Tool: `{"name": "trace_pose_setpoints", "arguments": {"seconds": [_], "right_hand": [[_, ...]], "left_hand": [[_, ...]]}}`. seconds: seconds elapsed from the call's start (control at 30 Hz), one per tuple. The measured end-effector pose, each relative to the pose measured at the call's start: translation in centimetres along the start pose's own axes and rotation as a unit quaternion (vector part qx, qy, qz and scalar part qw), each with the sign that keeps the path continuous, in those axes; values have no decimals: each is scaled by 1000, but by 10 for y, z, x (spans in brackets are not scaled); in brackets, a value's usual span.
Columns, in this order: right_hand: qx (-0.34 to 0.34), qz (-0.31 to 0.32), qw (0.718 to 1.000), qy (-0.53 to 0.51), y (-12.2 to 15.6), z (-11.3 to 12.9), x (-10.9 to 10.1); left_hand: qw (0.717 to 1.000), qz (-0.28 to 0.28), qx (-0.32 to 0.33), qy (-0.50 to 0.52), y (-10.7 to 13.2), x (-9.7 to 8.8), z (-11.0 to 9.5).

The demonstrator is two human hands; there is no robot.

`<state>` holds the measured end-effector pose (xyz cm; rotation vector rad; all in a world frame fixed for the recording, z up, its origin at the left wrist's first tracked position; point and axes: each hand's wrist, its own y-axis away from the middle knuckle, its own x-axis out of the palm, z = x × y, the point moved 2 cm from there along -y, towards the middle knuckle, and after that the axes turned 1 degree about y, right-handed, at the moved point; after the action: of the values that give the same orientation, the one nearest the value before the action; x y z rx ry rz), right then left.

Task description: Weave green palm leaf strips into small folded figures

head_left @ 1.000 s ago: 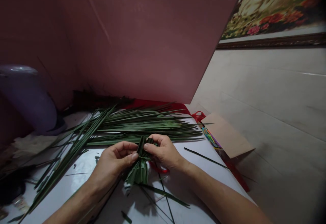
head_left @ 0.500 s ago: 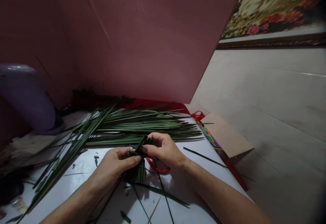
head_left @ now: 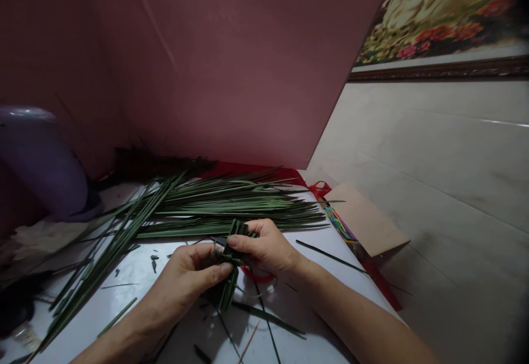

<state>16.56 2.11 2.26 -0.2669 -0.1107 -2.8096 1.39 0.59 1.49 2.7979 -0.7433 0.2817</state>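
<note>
Both hands grip a folded bundle of dark green leaf strips [head_left: 226, 292], with a strip wrapped across its middle. My left hand [head_left: 192, 270] pinches the bundle from the left, thumb lying over the wrapped strip. On the upper right side, my right hand [head_left: 264, 245] presses its thumb and fingers around the pleated leaf. Beneath the right hand shows a red loop [head_left: 259, 277], which looks like a scissors handle; most of that tool is hidden. A loose leaf strip [head_left: 273, 320] and a thin wooden stick [head_left: 249, 342] lie below the hands.
Long green leaves [head_left: 231, 204] lie in a pile across the back of the white table [head_left: 322, 298], with more leaves slanting down the left. A purple object [head_left: 41, 160] stands at the left. A pink panel [head_left: 231, 77] rises behind. Cardboard [head_left: 370, 218] sits beyond the right edge.
The leaf bundle has turned slightly, showing more of its pleated top and the strip around its middle. Both hands have shifted a little and keep hold of it.
</note>
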Motion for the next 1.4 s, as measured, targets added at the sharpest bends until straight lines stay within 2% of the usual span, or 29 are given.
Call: {"name": "trace_pose_setpoints", "arguments": {"seconds": [0.33, 0.47, 0.57, 0.77, 0.9, 1.1, 1.4], "right_hand": [[132, 100, 978, -125, 3, -9, 2], [162, 111, 968, -156, 2, -14, 3], [145, 95, 975, -142, 1, -14, 3], [48, 24, 994, -100, -2, -8, -2], [22, 5, 996, -86, -2, 1, -2], [7, -16, 995, -99, -1, 5, -1], [16, -21, 997, -79, -5, -3, -4]], "left_hand": [[995, 21, 74, -66, 5, 6, -4], [990, -1, 96, -106, 6, 5, -6], [991, -9, 95, -96, 4, 4, -6], [999, -13, 30, -13, -2, 3, -2], [997, -65, 32, -11, -1, 2, -4], [995, -89, 31, -28, -1, 2, -7], [998, -62, 12, 15, -7, -3, 3]]}}
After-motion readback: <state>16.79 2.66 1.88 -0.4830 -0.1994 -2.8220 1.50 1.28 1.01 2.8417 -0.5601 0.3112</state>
